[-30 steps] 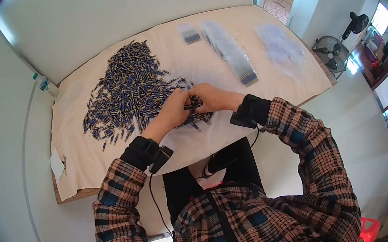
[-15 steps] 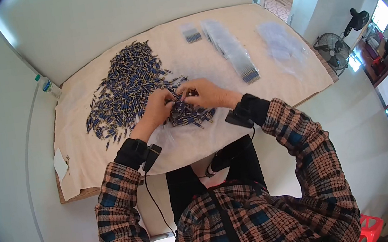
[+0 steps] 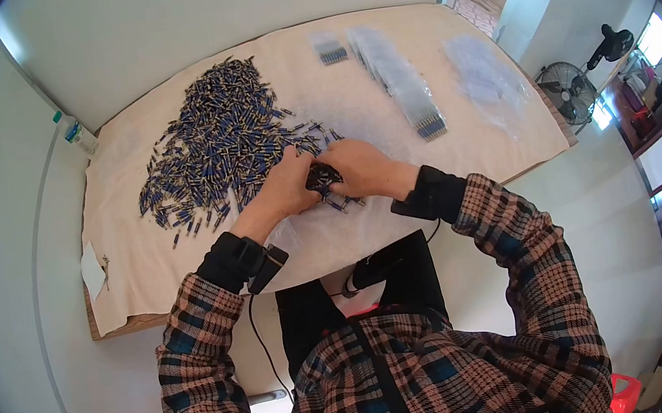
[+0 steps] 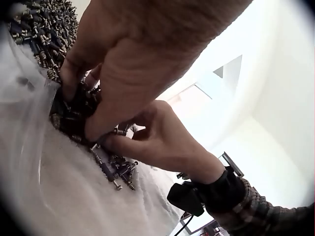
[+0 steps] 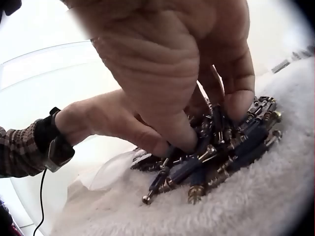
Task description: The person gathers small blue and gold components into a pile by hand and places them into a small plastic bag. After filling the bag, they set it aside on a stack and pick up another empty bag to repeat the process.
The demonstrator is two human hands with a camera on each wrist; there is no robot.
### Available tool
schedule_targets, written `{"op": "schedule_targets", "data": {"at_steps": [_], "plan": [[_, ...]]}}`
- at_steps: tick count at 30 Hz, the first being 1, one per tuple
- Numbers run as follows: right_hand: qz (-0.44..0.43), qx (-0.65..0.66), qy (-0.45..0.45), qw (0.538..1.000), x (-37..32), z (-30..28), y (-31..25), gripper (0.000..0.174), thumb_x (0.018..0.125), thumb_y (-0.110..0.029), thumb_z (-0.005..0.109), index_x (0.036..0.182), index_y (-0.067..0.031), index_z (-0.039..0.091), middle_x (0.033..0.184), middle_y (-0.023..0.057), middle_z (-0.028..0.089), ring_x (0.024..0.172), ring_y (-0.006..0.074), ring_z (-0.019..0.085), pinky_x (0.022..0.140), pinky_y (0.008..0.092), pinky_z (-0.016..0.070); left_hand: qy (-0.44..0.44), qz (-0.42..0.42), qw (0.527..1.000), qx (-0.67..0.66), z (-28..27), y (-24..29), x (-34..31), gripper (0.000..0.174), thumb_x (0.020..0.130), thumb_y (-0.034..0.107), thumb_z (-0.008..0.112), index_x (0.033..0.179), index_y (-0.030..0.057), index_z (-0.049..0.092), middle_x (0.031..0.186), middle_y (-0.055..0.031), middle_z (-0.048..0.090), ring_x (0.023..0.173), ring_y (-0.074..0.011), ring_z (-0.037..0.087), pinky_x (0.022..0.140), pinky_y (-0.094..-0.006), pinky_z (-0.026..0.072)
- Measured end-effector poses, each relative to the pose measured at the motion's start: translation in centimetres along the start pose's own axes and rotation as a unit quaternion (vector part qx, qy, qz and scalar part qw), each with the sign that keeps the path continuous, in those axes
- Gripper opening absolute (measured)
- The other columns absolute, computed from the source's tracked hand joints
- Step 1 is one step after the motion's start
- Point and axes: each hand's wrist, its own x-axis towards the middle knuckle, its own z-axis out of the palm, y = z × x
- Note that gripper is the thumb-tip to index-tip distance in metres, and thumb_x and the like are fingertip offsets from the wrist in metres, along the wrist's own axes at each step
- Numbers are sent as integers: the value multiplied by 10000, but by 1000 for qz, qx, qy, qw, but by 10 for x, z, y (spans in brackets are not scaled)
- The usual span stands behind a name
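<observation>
A big heap of short dark-blue rods (image 3: 223, 120) with brass-coloured metal ends covers the left of the cloth. My left hand (image 3: 292, 182) and right hand (image 3: 360, 171) meet at the heap's near right edge, a dark cluster of rods (image 3: 323, 178) between them. In the right wrist view, my right thumb and fingers (image 5: 238, 105) curl down around some of these rods. The left wrist view has my left fingers (image 4: 71, 78) bent around another part of the cluster, its inner side hidden. Loose rods (image 4: 106, 167) lie under the hands on the cloth.
Clear plastic (image 4: 29, 128) lies beside my left hand. Further right are a row of bags holding rods (image 3: 398, 81), one separate bag (image 3: 329, 50) and a stack of clear bags (image 3: 481, 74). A bottle (image 3: 73, 133) stands by the left wall; a fan (image 3: 568, 87) stands beyond the table.
Half a second ago the hands were slightly apart, with more of the rods below them showing. Now they have come together lower down, around the cluster, much as one second ago.
</observation>
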Motion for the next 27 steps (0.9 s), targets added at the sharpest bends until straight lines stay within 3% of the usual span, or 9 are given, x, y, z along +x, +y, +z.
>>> {"op": "schedule_targets", "data": {"at_steps": [4,7,12,16,19,21,24,25,27], "plan": [[-14,18,24,999,17,6,10,328,656,-153,703,962,-47,647,853,136,640,825,331,602,731,413,479,85,52,995,-3,7,-14,8,375,652,116,733,993,14,614,861,-153,591,875,-311,568,776,-359,479],[-22,55,68,996,30,9,25,261,674,-123,689,914,-27,655,793,139,650,747,315,621,677,383,491,148,-8,978,-145,5,-17,11,226,677,38,672,895,-2,623,822,-158,598,762,-318,606,694,-366,504],[9,197,118,973,42,5,43,154,724,-88,671,848,4,662,731,145,663,632,274,643,593,330,496,102,-120,943,-294,-12,-17,3,181,730,-26,640,910,-20,628,851,-127,638,715,-225,637,648,-317,505],[70,240,73,965,36,-2,46,127,767,-91,662,853,1,670,705,134,663,587,233,633,572,320,488,128,-31,978,-160,-26,-20,-18,247,715,-97,572,923,14,642,862,-120,632,751,-240,623,684,-324,498],[66,227,66,970,31,-1,46,122,782,-99,662,860,-6,674,712,121,662,612,211,633,582,313,486,28,111,993,-30,-33,-23,-40,350,669,-141,517,899,77,667,975,-121,615,888,-283,579,791,-352,470],[64,222,63,971,30,2,45,120,789,-103,662,863,-10,676,715,114,662,625,200,633,587,310,485,17,113,993,-1,-35,-15,-54,360,660,-138,516,887,93,674,1015,-122,601,929,-296,553,822,-361,451],[-64,129,198,969,34,11,43,113,793,-108,667,858,-16,679,751,114,656,686,185,627,604,311,483,-3,116,991,63,-37,-4,-70,381,640,-131,514,863,126,686,1094,-122,573,1011,-321,501,884,-378,412],[-67,129,199,969,37,7,39,113,793,-108,667,858,-16,679,751,114,656,686,185,627,604,311,483,-23,108,990,83,-38,0,-72,357,646,-114,527,852,130,687,1116,-121,564,1028,-322,490,893,-380,404],[15,180,128,975,39,-2,31,119,759,-148,683,821,-47,690,762,127,644,722,256,614,646,348,477,-62,92,986,124,-40,4,-75,310,659,-81,552,829,139,688,1158,-121,546,1061,-323,467,912,-384,386]]}}
